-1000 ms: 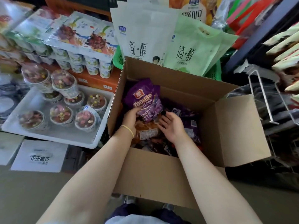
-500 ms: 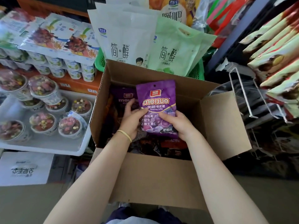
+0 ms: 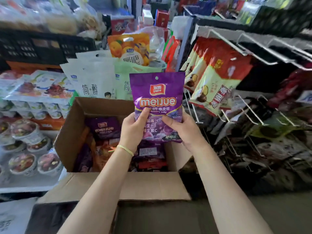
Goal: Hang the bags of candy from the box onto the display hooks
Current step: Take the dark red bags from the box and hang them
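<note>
A purple candy bag (image 3: 157, 92) is held upright above the open cardboard box (image 3: 143, 184). My left hand (image 3: 134, 127) grips its lower left side and my right hand (image 3: 182, 130) grips its lower right side, thumbs on the front. A hang hole shows at the bag's top edge. More purple candy bags (image 3: 104, 127) and other packets lie inside the box. White wire display hooks (image 3: 241, 108) jut out to the right of the bag, some bare; red and cream snack bags (image 3: 216, 81) hang on the upper ones.
Stacked yogurt packs (image 3: 38, 92) and cups in a white tray (image 3: 25, 181) fill the left side. White and green pouches (image 3: 94, 81) stand behind the box. A black crate (image 3: 42, 46) sits at the upper left. Dark packets hang low at the right.
Both hands have lifted the purple bag up out of the box. The view has tilted upward, bringing the hooks and shelves at the right into sight.
</note>
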A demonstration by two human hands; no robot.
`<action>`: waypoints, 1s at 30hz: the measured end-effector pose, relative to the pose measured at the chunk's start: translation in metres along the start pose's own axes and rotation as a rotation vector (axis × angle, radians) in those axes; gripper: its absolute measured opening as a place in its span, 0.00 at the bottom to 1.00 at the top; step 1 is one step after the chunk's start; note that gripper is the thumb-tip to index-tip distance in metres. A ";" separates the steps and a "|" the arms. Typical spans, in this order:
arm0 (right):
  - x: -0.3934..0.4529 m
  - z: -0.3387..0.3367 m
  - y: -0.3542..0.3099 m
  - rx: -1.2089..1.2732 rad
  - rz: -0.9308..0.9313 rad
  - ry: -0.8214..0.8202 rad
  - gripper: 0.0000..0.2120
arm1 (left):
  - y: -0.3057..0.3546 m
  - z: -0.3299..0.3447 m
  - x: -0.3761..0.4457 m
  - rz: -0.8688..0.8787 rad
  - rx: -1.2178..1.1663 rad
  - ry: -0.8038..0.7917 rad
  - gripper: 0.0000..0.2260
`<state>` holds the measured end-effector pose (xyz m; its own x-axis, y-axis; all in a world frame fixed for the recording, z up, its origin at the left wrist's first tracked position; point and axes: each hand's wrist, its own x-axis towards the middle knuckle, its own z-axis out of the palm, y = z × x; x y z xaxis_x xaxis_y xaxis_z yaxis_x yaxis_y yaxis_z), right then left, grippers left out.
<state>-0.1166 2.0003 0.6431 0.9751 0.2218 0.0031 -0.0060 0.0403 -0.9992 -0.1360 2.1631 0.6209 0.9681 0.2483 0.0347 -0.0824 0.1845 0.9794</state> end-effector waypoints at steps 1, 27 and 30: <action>-0.010 -0.016 -0.011 0.011 -0.025 -0.013 0.11 | 0.009 0.016 -0.009 0.041 -0.004 -0.021 0.10; -0.145 -0.521 -0.103 0.036 -0.360 0.688 0.14 | -0.014 0.565 -0.098 -0.209 -0.258 -0.458 0.07; -0.124 -0.552 -0.104 -0.104 -0.438 0.718 0.18 | -0.022 0.601 -0.075 -0.207 -0.221 -0.428 0.08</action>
<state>-0.1144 1.4309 0.7243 0.7893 -0.4666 0.3991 0.3911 -0.1189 -0.9126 -0.0646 1.5692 0.7160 0.9758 -0.2164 -0.0314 0.1172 0.3964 0.9106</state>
